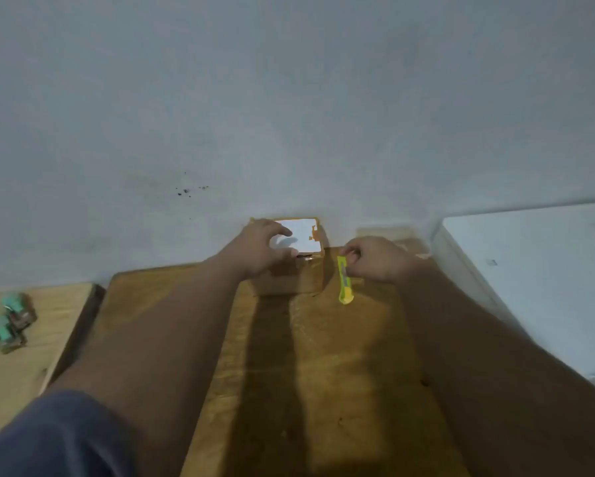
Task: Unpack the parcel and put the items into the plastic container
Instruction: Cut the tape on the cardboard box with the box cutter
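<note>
From my feed, the parcel [290, 261], a small brown cardboard box with a white label [301, 237] on top, sat at the far edge of the wooden table [323, 373], up against the grey wall [289, 98]. Orange-brown tape showed along the label's right edge. Box looked closed.

Left hand [259, 249] was on the parcel's top left corner, fingers spread and curved over the label, thumb down on the near edge. Touching the box, as far as I could see.

Right hand [375, 258] was just right of the parcel, fingers curled and pinching the top end of a yellow-green utility knife [344, 282]. Knife hung roughly upright, lower end near the tabletop; couldn't tell if it touched. Blade state not readable.

White container [530, 270] sat to the right of the table, well apart from the parcel. Couldn't see inside it.

Two small green-and-brown items [10, 321] lay on a lighter wooden board [30, 356] at far left, too blurred to identify. Dark blue sleeve [48, 438] on the left arm at bottom left.
</note>
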